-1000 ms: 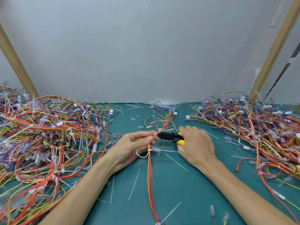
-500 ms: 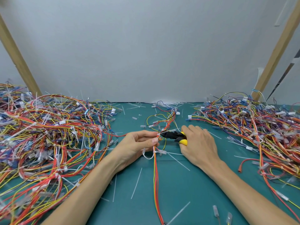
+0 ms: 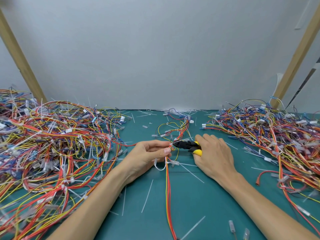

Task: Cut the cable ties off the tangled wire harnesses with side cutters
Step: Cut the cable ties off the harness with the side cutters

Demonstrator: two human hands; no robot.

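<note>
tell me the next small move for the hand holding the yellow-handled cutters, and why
Probably squeeze the handles to snip. The right hand grips the black-and-yellow side cutters with their tip at a small white cable tie on the red and yellow wire bundle, which the left hand pinches beside it. Blade placement is too small to confirm.

Red, yellow and blue wire harnesses [image 3: 52,144], black-and-yellow side cutters [image 3: 188,146], teal mat [image 3: 199,196].

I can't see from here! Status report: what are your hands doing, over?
Left hand pinches the wire harness. Right hand grips the side cutters, tips at a white cable tie. Tangled piles lie off to both sides, none between the hands.
</note>
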